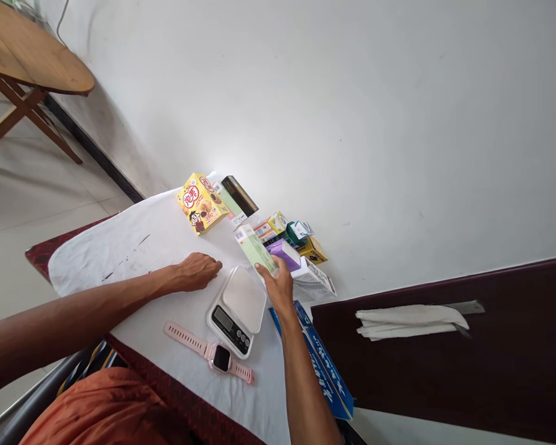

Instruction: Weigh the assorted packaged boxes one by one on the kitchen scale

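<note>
My right hand (279, 281) grips a pale green and white box (256, 248) at its near end, above the far edge of the scale. My left hand (199, 271) rests on the white cloth, its fingers curled in; whether anything is inside them is hidden. Between my forearms lies a white digital kitchen scale (244, 298) with a bare platform and dark display. A pink smartwatch (221, 357) lies stretched out in front of it. Beyond my left hand stands a yellow snack box (200, 207), with another green box (234, 205) and a black box (241, 196) beside it.
Several small cartons cluster by the wall, among them a purple box (285, 252) and a white box (314, 278). A long blue box (322, 364) lies right of my right forearm. A white towel (408, 322) hangs on the dark panel. A wooden folding table (32, 49) stands far left.
</note>
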Motion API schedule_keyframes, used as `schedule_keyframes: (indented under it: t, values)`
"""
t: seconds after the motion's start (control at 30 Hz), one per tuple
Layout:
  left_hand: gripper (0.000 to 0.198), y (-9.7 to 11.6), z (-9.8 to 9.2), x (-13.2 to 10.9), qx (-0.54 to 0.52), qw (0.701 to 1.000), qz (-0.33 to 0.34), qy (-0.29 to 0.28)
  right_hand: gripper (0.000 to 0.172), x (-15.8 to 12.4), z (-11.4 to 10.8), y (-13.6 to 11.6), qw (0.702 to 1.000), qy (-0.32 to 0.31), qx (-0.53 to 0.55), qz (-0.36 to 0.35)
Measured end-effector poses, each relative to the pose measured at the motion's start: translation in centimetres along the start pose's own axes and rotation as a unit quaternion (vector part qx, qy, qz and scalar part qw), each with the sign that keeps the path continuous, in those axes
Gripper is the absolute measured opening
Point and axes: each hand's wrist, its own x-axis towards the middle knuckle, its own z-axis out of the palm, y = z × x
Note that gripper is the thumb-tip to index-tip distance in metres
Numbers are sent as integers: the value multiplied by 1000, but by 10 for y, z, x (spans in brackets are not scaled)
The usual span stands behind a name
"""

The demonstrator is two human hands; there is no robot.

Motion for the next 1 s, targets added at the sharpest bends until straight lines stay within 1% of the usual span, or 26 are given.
schedule_keyframes:
  t: [0.13, 0.27, 0.37, 0.5, 0.63, 0.77, 0.9, 1.0]
  values:
    - [11, 0, -1, 0, -2, 1000, -1, 0, 54, 42, 48, -4, 1000, -16, -5, -16]
    - [8, 1, -1, 2, -8, 1000, -2, 1, 52, 65, 91, -15, 999, -29, -8, -22]
    - [11, 0, 0, 3, -12, 1000, 7, -1, 51, 77, 114, -25, 999, -36, -13, -20]
    - [12, 0, 1, 4, -14, 1000, 10, -5, 51, 88, 138, -40, 999, -32, -24, -14]
    - [15, 1, -2, 2, -13, 1000, 9, -13, 57, 87, 148, -46, 999, -11, -46, 13]
    - [16, 2, -4, 0, -8, 1000, 13, -15, 67, 77, 142, -39, 997, 6, -72, 36]
    - [18, 4, -3, 2, -11, 1000, 6, -16, 56, 74, 133, -32, 996, -16, -78, 26]
    - [18, 4, -2, 4, -7, 1000, 0, -13, 52, 80, 136, -35, 997, -23, -76, 20]
